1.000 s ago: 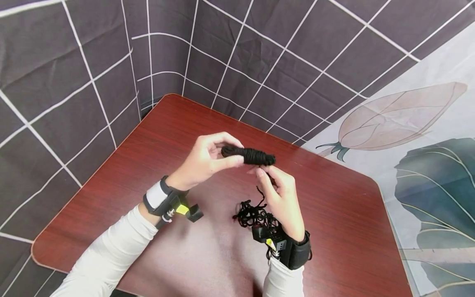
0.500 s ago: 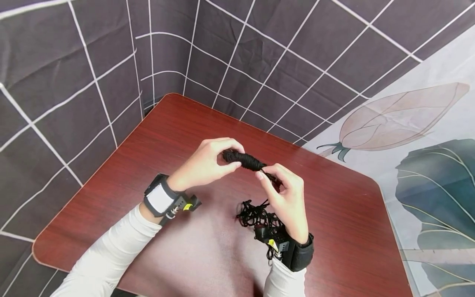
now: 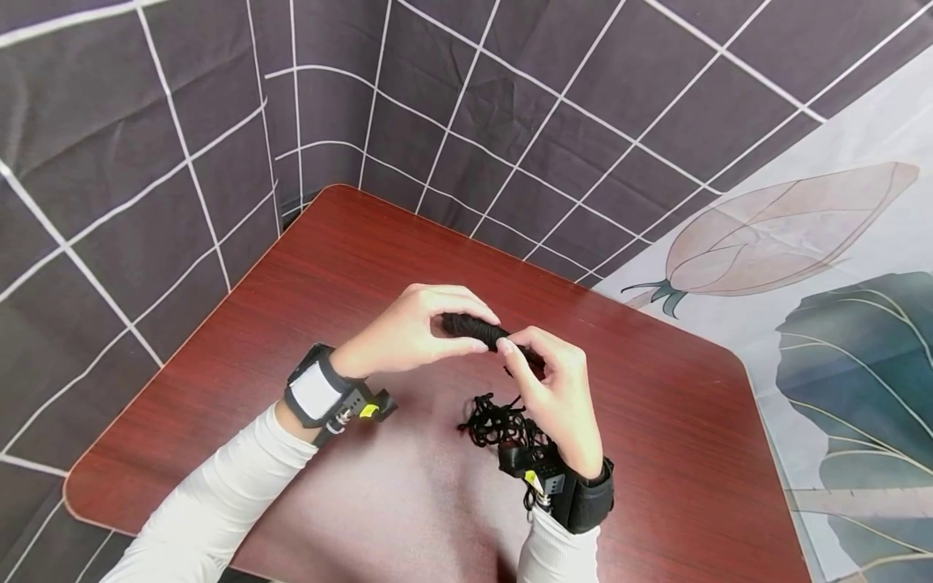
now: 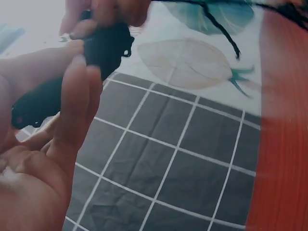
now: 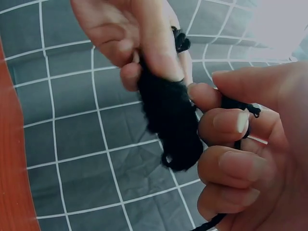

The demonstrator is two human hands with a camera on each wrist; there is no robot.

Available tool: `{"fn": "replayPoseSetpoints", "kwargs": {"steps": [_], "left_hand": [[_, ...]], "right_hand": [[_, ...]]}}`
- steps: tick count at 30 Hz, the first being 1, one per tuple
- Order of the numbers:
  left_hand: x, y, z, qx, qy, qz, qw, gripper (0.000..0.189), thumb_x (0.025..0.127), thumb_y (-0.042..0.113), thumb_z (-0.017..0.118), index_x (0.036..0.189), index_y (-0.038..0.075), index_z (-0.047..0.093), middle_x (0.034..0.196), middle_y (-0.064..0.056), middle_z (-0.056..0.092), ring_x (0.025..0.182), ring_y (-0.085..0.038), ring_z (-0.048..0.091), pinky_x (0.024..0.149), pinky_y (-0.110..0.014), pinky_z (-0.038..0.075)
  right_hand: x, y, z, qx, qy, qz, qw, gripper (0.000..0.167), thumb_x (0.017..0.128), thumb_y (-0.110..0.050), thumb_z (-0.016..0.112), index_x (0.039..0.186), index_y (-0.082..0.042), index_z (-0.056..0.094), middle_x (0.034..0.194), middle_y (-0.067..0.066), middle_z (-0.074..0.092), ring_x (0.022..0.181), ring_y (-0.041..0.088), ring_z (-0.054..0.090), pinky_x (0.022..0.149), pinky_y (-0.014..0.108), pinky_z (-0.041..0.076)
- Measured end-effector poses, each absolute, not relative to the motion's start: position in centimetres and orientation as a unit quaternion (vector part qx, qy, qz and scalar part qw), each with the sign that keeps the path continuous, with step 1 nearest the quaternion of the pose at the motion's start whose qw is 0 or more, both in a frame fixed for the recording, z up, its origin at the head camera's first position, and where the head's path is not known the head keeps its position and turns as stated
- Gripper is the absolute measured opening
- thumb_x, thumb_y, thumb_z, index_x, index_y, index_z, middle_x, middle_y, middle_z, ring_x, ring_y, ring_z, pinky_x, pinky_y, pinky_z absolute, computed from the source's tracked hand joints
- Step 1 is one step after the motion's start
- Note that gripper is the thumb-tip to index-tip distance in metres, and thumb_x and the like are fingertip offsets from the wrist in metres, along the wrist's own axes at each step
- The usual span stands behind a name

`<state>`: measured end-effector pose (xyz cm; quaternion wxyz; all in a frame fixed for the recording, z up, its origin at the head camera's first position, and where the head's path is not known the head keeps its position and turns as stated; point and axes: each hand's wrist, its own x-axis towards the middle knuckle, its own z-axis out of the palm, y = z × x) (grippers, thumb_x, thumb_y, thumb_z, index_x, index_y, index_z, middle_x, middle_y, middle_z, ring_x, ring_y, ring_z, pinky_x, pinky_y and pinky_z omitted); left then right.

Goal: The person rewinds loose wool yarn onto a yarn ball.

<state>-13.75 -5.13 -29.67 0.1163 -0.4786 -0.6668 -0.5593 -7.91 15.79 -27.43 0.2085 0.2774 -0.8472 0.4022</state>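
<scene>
A bundle of black cord [image 3: 472,327], wound tightly around its middle, is held above the table. My left hand [image 3: 411,330] grips its left end between thumb and fingers. At the other end, my right hand [image 3: 560,389] has its fingers curled around a strand of the cord, overlapping the bundle in the head view. The right wrist view shows the wound bundle [image 5: 171,122] with loops at its end, beside the bent right fingers [image 5: 231,168]. In the left wrist view both hands meet at the dark bundle [image 4: 103,50].
A loose tangle of black cord [image 3: 496,421] lies on the reddish-brown table [image 3: 670,453], partly behind the right wrist's camera [image 3: 513,460]. A grey gridded curtain [image 3: 452,105] stands behind the table, and a leaf-patterned cloth [image 3: 765,340] hangs at the right.
The bundle has come down slightly, its right end tilting lower. My right hand has gone from just below that end to alongside it, and the two hands are closer together.
</scene>
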Motion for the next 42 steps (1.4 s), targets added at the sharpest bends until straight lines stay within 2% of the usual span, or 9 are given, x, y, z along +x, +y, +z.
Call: {"fn": "replayPoseSetpoints", "kwargs": {"steps": [3, 9, 13, 19, 25, 28, 32, 38, 42], "left_hand": [[-13.7, -5.2, -29.8, -0.497, -0.661, -0.556, 0.079, 0.023, 0.081, 0.011, 0.077, 0.103, 0.012, 0.072, 0.1, 0.006, 0.067, 0.087, -0.011, 0.062, 0.065, -0.024, 0.055], [-13.2, -5.6, -29.4, -0.524, -0.569, -0.63, -0.072, 0.024, 0.082, 0.004, 0.074, 0.106, 0.008, 0.07, 0.102, -0.002, 0.067, 0.085, -0.02, 0.063, 0.069, -0.037, 0.057], [-12.9, -5.2, -29.2, -0.511, -0.512, -0.688, -0.061, 0.026, 0.08, -0.006, 0.072, 0.106, -0.001, 0.067, 0.102, -0.01, 0.067, 0.081, -0.027, 0.062, 0.065, -0.043, 0.057], [-12.7, -4.4, -29.3, -0.423, -0.479, -0.768, 0.041, 0.026, 0.083, -0.007, 0.069, 0.108, -0.007, 0.063, 0.1, -0.018, 0.065, 0.068, -0.033, 0.063, 0.061, -0.046, 0.056], [-13.2, -4.4, -29.3, -0.351, -0.586, -0.687, 0.247, 0.025, 0.08, -0.002, 0.074, 0.104, 0.002, 0.068, 0.098, -0.005, 0.067, 0.08, -0.019, 0.065, 0.064, -0.034, 0.055], [-13.6, -4.7, -29.3, -0.349, -0.647, -0.616, 0.285, 0.023, 0.08, 0.004, 0.076, 0.103, 0.007, 0.07, 0.1, 0.0, 0.065, 0.087, -0.013, 0.061, 0.065, -0.028, 0.052], [-13.7, -5.0, -29.4, -0.4, -0.686, -0.567, 0.218, 0.02, 0.082, 0.007, 0.074, 0.101, 0.011, 0.07, 0.098, 0.005, 0.063, 0.084, -0.01, 0.058, 0.061, -0.025, 0.051], [-13.6, -5.2, -29.6, -0.492, -0.637, -0.593, 0.02, 0.019, 0.082, 0.01, 0.075, 0.101, 0.012, 0.069, 0.097, 0.004, 0.066, 0.082, -0.014, 0.06, 0.064, -0.029, 0.056], [-13.3, -5.4, -29.3, -0.483, -0.561, -0.672, -0.025, 0.023, 0.082, 0.002, 0.073, 0.104, 0.006, 0.067, 0.099, -0.006, 0.066, 0.079, -0.023, 0.061, 0.064, -0.038, 0.057]], "right_hand": [[-7.8, 15.9, -27.3, 0.279, -0.845, 0.41, 0.201, 0.015, 0.091, -0.011, 0.065, 0.077, -0.015, 0.065, 0.067, -0.006, 0.055, 0.056, 0.011, 0.046, 0.049, 0.024, 0.035], [-7.6, 16.2, -27.2, 0.303, -0.779, 0.528, 0.149, 0.014, 0.088, 0.006, 0.063, 0.083, -0.006, 0.066, 0.071, 0.003, 0.056, 0.057, 0.013, 0.046, 0.049, 0.024, 0.038], [-7.6, 16.0, -27.5, 0.315, -0.731, 0.591, 0.132, 0.01, 0.089, 0.009, 0.057, 0.087, 0.002, 0.063, 0.077, 0.008, 0.056, 0.065, 0.018, 0.05, 0.056, 0.026, 0.042], [-7.9, 15.4, -28.0, 0.3, -0.765, 0.555, 0.129, 0.012, 0.094, 0.005, 0.052, 0.092, 0.0, 0.063, 0.067, 0.006, 0.051, 0.055, 0.016, 0.044, 0.047, 0.025, 0.037], [-8.0, 15.0, -27.9, 0.293, -0.824, 0.461, 0.148, 0.013, 0.095, -0.004, 0.057, 0.09, -0.01, 0.067, 0.064, -0.003, 0.05, 0.051, 0.01, 0.041, 0.044, 0.025, 0.034], [-7.8, 15.2, -27.6, 0.288, -0.83, 0.444, 0.176, 0.013, 0.094, -0.005, 0.06, 0.088, -0.013, 0.068, 0.064, -0.003, 0.051, 0.05, 0.009, 0.04, 0.043, 0.026, 0.032], [-7.6, 15.4, -27.2, 0.277, -0.824, 0.449, 0.207, 0.011, 0.092, -0.004, 0.062, 0.087, -0.013, 0.067, 0.068, -0.001, 0.052, 0.05, 0.01, 0.039, 0.044, 0.027, 0.03], [-7.6, 15.3, -26.9, 0.254, -0.798, 0.499, 0.223, 0.008, 0.09, 0.004, 0.061, 0.085, -0.002, 0.063, 0.072, 0.003, 0.053, 0.055, 0.013, 0.044, 0.048, 0.023, 0.034], [-7.8, 15.0, -27.1, 0.261, -0.789, 0.512, 0.217, 0.01, 0.091, 0.01, 0.056, 0.087, 0.002, 0.061, 0.073, 0.006, 0.053, 0.057, 0.013, 0.047, 0.05, 0.023, 0.038]]}}
